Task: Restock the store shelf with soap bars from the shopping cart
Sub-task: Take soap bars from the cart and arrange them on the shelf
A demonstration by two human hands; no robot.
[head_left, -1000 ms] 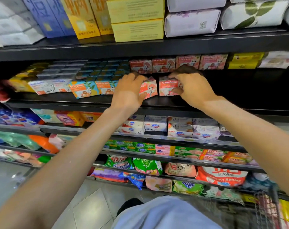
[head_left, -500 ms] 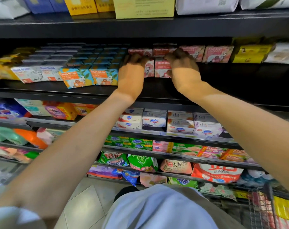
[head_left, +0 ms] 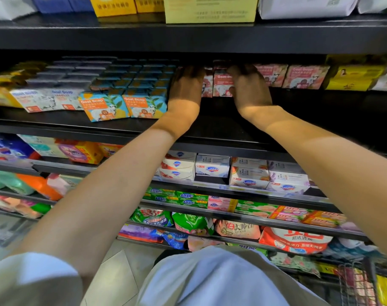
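Both my hands are deep in the shadow of the dark shelf (head_left: 210, 129). My left hand (head_left: 186, 87) lies over a pink soap box (head_left: 207, 83), fingers curled down on its top. My right hand (head_left: 247, 89) grips a second pink soap box (head_left: 221, 85) by its right side; the box stands upright between my hands, white "Goat Soap" lettering on red. More pink boxes (head_left: 305, 77) stand just right of my right hand. Orange-and-teal boxes (head_left: 124, 106) sit left of my left hand.
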